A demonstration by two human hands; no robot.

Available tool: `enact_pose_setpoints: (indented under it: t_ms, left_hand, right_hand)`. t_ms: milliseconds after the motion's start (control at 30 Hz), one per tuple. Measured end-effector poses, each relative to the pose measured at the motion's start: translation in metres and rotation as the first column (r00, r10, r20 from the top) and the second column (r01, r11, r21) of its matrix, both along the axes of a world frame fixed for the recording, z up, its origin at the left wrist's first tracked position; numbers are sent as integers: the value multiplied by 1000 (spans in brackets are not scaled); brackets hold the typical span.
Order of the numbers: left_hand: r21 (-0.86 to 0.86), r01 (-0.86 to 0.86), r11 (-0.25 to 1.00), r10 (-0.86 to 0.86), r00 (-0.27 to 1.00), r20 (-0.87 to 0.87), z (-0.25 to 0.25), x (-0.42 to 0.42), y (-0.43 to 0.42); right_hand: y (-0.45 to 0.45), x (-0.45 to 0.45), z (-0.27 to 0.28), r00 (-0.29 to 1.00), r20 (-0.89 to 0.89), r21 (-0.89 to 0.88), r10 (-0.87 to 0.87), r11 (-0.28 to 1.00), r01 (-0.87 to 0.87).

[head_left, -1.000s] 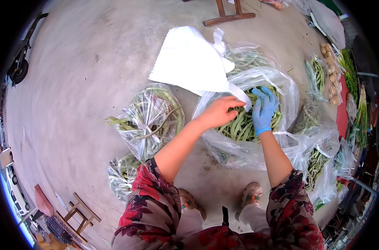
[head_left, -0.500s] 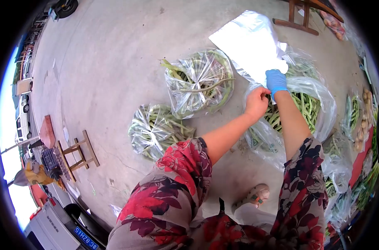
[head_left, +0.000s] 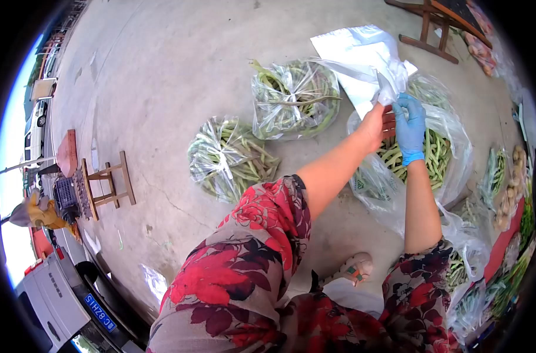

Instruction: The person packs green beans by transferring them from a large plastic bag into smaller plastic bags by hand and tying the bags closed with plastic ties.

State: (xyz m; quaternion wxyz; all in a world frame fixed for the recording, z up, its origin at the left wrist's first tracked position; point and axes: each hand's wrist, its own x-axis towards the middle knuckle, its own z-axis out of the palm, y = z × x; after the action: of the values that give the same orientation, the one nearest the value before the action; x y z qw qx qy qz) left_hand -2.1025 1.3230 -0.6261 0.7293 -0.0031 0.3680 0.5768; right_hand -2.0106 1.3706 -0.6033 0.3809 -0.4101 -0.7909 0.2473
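Observation:
A stack of white plastic bags (head_left: pixel 362 50) lies on the ground at the upper right of centre. My bare left hand (head_left: pixel 376 128) is closed on a bunched part of this white plastic. Beside it, my right hand (head_left: pixel 411 130), in a blue glove, pinches at the same plastic with bent fingertips. Below both hands, green beans (head_left: pixel 435 159) fill an open clear bag (head_left: pixel 459 138). Two tied clear bags of beans stand to the left, one nearer the top (head_left: pixel 291 100) and one lower down (head_left: pixel 229 159).
Wooden stools stand at the left (head_left: pixel 109 183) and upper right (head_left: pixel 427 32). More bagged vegetables (head_left: pixel 494 173) line the right side. A parked van (head_left: pixel 59 300) is at the lower left. My sandalled foot (head_left: pixel 356 267) is below the beans.
The view has swung, so the bean bags appear farther right than at first. My hands have left the beans, and the white plastic is now bunched between them.

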Motion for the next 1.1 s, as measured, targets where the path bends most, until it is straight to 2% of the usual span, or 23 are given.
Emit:
enact_pose_setpoints:
  t_ms: [67, 167, 267, 300, 367, 400, 500, 533, 567, 633, 733, 767, 800, 867, 900, 933, 967, 1000, 1033, 1067, 1100]
  left_hand:
    - [56, -16, 998, 16, 1000, 2, -2, -4, 11]
    - [136, -57, 989, 46, 996, 82, -9, -10, 24]
    - [43, -72, 996, 49, 912, 406, -32, -16, 35]
    - [68, -91, 994, 69, 961, 267, -28, -14, 37]
    - [78, -100, 992, 91, 989, 118, -42, -23, 48]
    - [96, -142, 985, 129, 983, 131, -33, -29, 54]
    - [84, -302, 950, 296, 952, 74, -21, -63, 73]
    - [145, -353, 924, 350, 936, 47, -17, -78, 76]
    - [207, -400, 893, 405, 914, 22, -14, -94, 79]
    - [286, -386, 877, 416, 908, -48, -11, -122, 77]
    - [283, -393, 875, 448, 878, -167, -1, -155, 62]
    - [291, -408, 865, 473, 857, -204, 0, -169, 57]
    - [288, -446, 847, 522, 801, -293, 1, -185, 51]
    - [229, -247, 942, 333, 781, -528, 29, -192, 25]
    - [171, -152, 974, 227, 742, -631, 49, -190, 7]
    - [98, 46, 994, 46, 642, -765, 78, -172, -14]
    - [90, 246, 965, -68, 566, -821, 97, -157, -38]
    - [120, 422, 899, -95, 454, -886, 115, -136, -70]
    - [198, 553, 809, -92, 452, -887, 129, -114, -104]
    - [242, 636, 733, -75, 430, -900, 137, -94, -137]
    - [203, 664, 720, -49, 340, -939, 135, -74, -168]
  right_hand:
    - [-17, 10, 1, 999, 32, 51, -31, 998, 29]
    - [-45, 22, 5, 997, 75, -17, -12, 1000, 13]
    - [-61, 39, 8, 988, 117, -236, 98, 969, -68]
    - [-67, 44, 8, 987, 100, -205, 124, 973, -102]
    - [-79, 54, 9, 980, 71, -141, 186, 974, -175]
    - [-83, 60, 18, 973, 97, -204, 207, 961, -185]
    - [-80, 84, 19, 979, -142, -234, 147, 956, -177]
    - [-78, 91, 28, 939, -343, -393, 37, 902, -179]
    - [-74, 99, 34, 847, -531, -446, -39, 863, -239]
    - [-61, 117, 37, 552, -802, -493, -230, 776, -394]
    - [-40, 144, 52, 204, -888, -460, -413, 773, -437]
    - [-34, 142, 82, 122, -872, -481, -475, 781, -399]
    - [-31, 137, 111, 125, -842, -532, -526, 765, -365]
    - [-28, 123, 157, 135, -777, -624, -615, 724, -293]
    - [-22, 125, 151, 264, -788, -616, -557, 712, -338]
    - [-16, 128, 134, 385, -783, -617, -488, 686, -386]
    - [-17, 124, 122, 499, -765, -628, -407, 642, -440]
    - [-31, 109, 121, 655, -716, -622, -242, 648, -440]
    - [-52, 86, 120, 722, -656, -689, -218, 563, -456]
    - [-79, 60, 123, 782, -598, -748, -178, 476, -463]
    - [-102, 38, 125, 832, -541, -795, -122, 398, -458]
